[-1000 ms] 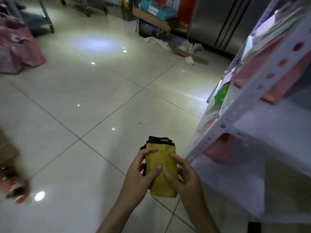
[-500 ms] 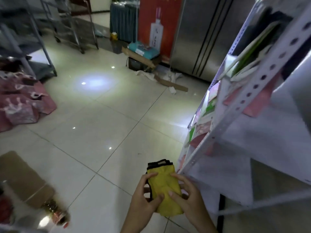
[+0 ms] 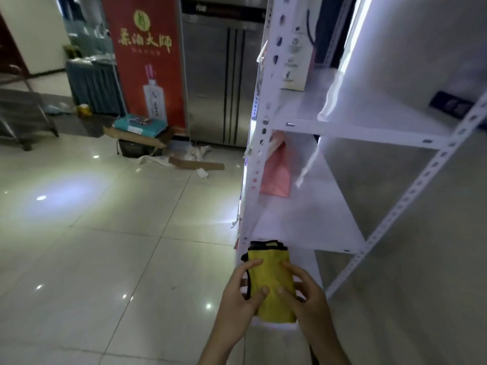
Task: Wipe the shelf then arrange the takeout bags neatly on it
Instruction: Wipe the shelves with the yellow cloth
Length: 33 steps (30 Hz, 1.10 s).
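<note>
A folded yellow cloth with black edging is held low in front of me with both hands. My left hand grips its left side, thumb on top. My right hand grips its right side, thumb pressed on the yellow face. Just to the right stands the white metal shelf unit with perforated posts. A pink paper bag stands on the middle level near the far post. On the upper level a white printed bag stands at the back and a large white bag fills the near part.
Glossy tiled floor stretches to the left. At the back stand a red banner, a steel fridge, a box with teal packs and cardboard scraps. A metal cart is at far left.
My view has lifted and turned toward the shelf, so the pink bags and the bottle on the floor at left have left the view. Both hands still hold the cloth, now nearer the shelf.
</note>
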Motion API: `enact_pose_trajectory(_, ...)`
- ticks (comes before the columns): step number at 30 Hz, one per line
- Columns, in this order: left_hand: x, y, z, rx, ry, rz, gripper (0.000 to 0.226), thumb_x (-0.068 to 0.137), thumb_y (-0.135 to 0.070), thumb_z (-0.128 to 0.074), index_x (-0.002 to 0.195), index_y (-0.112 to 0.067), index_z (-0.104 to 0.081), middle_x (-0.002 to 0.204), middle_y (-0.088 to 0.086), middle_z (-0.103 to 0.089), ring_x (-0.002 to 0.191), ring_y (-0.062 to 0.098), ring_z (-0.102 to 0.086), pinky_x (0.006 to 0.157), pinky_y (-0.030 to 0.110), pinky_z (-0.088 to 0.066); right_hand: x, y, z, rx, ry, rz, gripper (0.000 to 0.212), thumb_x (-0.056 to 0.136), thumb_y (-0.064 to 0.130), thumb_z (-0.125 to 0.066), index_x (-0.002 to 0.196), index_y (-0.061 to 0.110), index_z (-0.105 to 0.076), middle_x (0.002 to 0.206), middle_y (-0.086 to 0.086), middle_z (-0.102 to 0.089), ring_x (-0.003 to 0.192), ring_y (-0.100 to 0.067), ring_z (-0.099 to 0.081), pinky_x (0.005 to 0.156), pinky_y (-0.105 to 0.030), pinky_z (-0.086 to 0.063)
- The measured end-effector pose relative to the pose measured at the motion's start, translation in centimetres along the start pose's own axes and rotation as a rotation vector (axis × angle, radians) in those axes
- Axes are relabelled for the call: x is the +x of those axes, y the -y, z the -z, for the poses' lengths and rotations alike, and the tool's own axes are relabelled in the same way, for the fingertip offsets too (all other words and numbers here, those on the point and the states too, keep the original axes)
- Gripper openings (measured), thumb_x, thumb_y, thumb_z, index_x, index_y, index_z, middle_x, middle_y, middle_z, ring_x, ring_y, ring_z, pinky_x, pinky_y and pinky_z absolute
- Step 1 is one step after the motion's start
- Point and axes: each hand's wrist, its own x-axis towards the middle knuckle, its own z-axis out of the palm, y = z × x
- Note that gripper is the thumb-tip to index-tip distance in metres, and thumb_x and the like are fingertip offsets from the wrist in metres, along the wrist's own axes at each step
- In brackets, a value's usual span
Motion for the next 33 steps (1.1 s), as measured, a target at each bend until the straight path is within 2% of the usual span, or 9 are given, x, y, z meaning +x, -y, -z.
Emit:
enact_pose_trajectory(6,6.5,-0.6,-5.2,0.118,0.094,-0.097,0.051,0.091,-0.010,-0.072,0.129,-0.042,-0.061,0.126,-0.020,-0.061,0.113,0.010,-0.063,0.088,0.041,-0.061,5.4,-0.1,4.5,-0.049,-0.084,-0.029,0.043,0.086,0.020,-0.081,0.121,0.037,-0.064,0.114,0.011,-0.071,0.094,-0.007,-0.071,0.071,-0.029,-0.061)
enact_pose_trajectory(9,10.0,-1.0,-7.5,0.183,0.118,-0.093,0.051,0.091,-0.001,-0.069,0.129,-0.034,-0.059,0.129,-0.014,-0.058,0.118,0.009,-0.061,0.094,0.036,-0.058,9.1,-0.7,6.3,-0.085,-0.058,-0.023,0.041,0.086,0.022,-0.081,0.121,0.037,-0.064,0.117,0.010,-0.070,0.101,-0.013,-0.070,0.084,-0.036,-0.060)
enact_pose_trajectory(14,16.2,-1.0,-11.1,0.370,0.078,-0.137,0.054,0.089,-0.002,-0.068,0.136,-0.027,-0.055,0.134,-0.002,-0.057,0.119,0.019,-0.058,0.099,0.037,-0.053,15.6,-1.5,8.6,-0.150,-0.054,0.038,0.044,0.090,0.017,-0.075,0.126,0.038,-0.061,0.117,0.006,-0.069,0.105,-0.014,-0.067,0.089,-0.037,-0.058)
enact_pose_trajectory(19,21.0,0.5,-13.1,0.590,0.077,-0.117,0.055,0.091,-0.008,-0.065,0.142,-0.021,-0.050,0.130,0.001,-0.058,0.112,0.016,-0.056,0.086,0.009,-0.042,20.6,-3.3,9.2,-0.358,-0.060,0.084,0.045,0.091,0.018,-0.070,0.134,0.024,-0.060,0.125,0.001,-0.065,0.113,-0.019,-0.062,0.096,-0.034,-0.053)
enact_pose_trajectory(22,22.5,2.4,-13.7,0.672,0.046,-0.118,0.052,0.090,-0.023,-0.062,0.141,-0.020,-0.053,0.127,0.003,-0.062,0.114,0.022,-0.058,0.097,0.029,-0.048,22.0,-4.8,9.2,-0.552,-0.060,0.201,0.037,0.091,0.019,-0.068,0.128,0.021,-0.066,0.128,0.000,-0.061,0.121,-0.023,-0.054,0.101,-0.042,-0.050)
enact_pose_trajectory(24,22.9,3.1,-13.9,0.788,-0.035,-0.190,0.053,0.086,-0.041,-0.053,0.135,-0.022,-0.059,0.124,0.002,-0.065,0.112,0.023,-0.059,0.096,0.041,-0.051,22.7,-5.8,9.2,-0.705,-0.082,0.302,0.035,0.096,0.026,-0.060,0.131,0.023,-0.063,0.145,0.001,-0.051,0.139,-0.024,-0.041,0.110,-0.048,-0.043)
enact_pose_trajectory(26,23.1,3.6,-14.0,0.966,-0.135,-0.299,0.052,0.087,-0.046,-0.049,0.134,-0.025,-0.060,0.138,0.002,-0.060,0.121,0.024,-0.054,0.098,0.042,-0.052,23.3,-6.9,9.2,-0.840,-0.065,0.388,0.047,0.103,0.039,-0.042,0.148,0.029,-0.048,0.166,0.004,-0.028,0.157,-0.024,-0.016,0.124,-0.050,-0.020)
enact_pose_trajectory(28,22.8,4.4,-14.0,1.108,-0.177,-0.389,0.050,0.095,-0.044,-0.046,0.140,-0.025,-0.056,0.152,0.003,-0.050,0.134,0.024,-0.049,0.105,0.044,-0.049,23.6,-7.9,9.1,-0.959,-0.047,0.405,0.057,0.106,0.051,-0.020,0.157,0.029,-0.032,0.169,0.005,-0.015,0.158,-0.026,-0.008,0.125,-0.053,-0.006)
enact_pose_trajectory(33,22.5,6.8,-14.2,1.314,-0.095,-0.340,0.058,0.105,-0.041,-0.026,0.155,-0.016,-0.041,0.162,0.001,-0.036,0.149,0.028,-0.036,0.117,0.053,-0.027,23.8,-9.0,8.6,-1.075,-0.022,0.284,0.070,0.105,0.058,-0.002,0.160,0.025,-0.029,0.167,0.002,-0.026,0.154,-0.032,-0.025,0.118,-0.067,-0.025)
